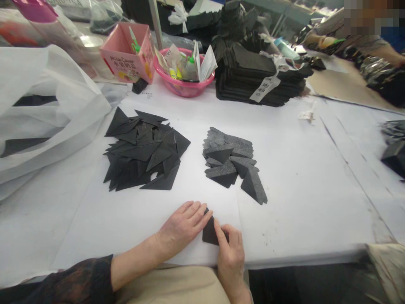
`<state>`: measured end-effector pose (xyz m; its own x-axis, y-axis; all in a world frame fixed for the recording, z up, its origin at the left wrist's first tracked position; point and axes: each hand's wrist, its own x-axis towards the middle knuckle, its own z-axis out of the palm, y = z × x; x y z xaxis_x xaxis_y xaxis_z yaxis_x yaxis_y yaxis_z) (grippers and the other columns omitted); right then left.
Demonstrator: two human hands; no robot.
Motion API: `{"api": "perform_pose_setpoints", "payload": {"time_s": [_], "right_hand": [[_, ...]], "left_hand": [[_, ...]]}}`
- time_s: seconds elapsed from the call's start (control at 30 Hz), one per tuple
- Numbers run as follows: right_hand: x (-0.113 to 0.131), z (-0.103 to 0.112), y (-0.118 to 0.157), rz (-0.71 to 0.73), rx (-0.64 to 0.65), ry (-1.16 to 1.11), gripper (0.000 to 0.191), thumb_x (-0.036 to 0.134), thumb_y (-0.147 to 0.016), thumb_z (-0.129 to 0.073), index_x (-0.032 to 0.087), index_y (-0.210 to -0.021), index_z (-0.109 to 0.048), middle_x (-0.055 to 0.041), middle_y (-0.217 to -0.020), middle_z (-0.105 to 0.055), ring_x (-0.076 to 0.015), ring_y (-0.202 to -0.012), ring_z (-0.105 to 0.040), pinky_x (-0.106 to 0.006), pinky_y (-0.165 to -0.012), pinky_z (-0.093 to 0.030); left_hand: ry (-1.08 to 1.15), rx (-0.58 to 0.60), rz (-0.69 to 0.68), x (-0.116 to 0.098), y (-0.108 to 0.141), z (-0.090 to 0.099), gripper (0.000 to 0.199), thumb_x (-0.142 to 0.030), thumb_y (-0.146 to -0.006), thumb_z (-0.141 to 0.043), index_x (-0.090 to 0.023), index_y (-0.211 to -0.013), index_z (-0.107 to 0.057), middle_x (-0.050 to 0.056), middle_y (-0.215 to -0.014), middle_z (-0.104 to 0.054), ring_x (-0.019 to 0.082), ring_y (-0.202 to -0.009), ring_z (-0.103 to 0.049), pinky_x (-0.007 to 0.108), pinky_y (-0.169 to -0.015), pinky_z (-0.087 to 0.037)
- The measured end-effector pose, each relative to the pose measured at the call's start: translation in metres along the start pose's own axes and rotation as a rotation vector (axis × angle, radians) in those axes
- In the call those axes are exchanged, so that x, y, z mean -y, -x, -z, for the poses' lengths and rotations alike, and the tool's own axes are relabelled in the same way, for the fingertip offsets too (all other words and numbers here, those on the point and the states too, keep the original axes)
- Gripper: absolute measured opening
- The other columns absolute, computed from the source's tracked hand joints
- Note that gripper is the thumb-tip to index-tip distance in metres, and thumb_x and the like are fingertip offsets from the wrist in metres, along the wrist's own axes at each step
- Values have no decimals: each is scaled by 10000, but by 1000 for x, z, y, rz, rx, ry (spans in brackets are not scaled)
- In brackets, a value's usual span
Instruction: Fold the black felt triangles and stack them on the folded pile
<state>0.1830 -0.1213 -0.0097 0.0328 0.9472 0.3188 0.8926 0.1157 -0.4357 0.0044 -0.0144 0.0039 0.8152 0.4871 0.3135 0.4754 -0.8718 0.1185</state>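
A small black triangular fabric piece [209, 231] lies on the white table near its front edge. My left hand [185, 223] rests flat, fingers stretched out, with the fingertips on the piece's upper end. At its right side, my right hand [230, 249] has its fingers curled in and pinches the edge, hiding part of it. Beyond my hands, to the left, is a loose heap of black triangular pieces [133, 162]. Farther right lies a smaller group of overlapping pieces with grey strips along them [229, 145].
At the back stand a pink box [126, 55], a pink basket [183, 89] with bottles and papers, and a tied black fabric stack [247, 71]. White translucent sheeting [72, 97] bulges at left. Another person's arm [335, 38] reaches in at upper right.
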Motion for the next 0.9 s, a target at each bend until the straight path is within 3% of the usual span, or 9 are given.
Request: {"api": "perform_pose_setpoints", "payload": {"time_s": [0.3,0.53,0.9], "right_hand": [[1,-3,0,9,0,36,533,95,-975,-480,272,-1473,-409,-98,-1030,-555,-196,-921,-505,-344,-785,-487],[5,1,-3,9,3,40,508,70,-960,-496,259,-1431,-472,-93,-1031,-554,-191,-918,-502,-341,-788,-487],[1,19,1,17,-45,-103,431,39,-943,-518,224,-1329,-568,-75,-1018,-587,-172,-930,-557,-313,-802,-509]], "left_hand": [[-53,36,7,-3,-1,0,342,-90,-1003,-379,-90,-1298,-552,125,-1339,-553,268,-1249,-502,432,-1048,-433],[28,-35,-115,-2,-3,-7,309,-92,-1008,-383,-40,-1238,-583,132,-1254,-602,239,-1207,-540,377,-1059,-438],[3,22,-66,-8,0,-2,355,-111,-1028,-329,-77,-1295,-561,115,-1329,-566,250,-1256,-501,405,-1053,-420]]}}
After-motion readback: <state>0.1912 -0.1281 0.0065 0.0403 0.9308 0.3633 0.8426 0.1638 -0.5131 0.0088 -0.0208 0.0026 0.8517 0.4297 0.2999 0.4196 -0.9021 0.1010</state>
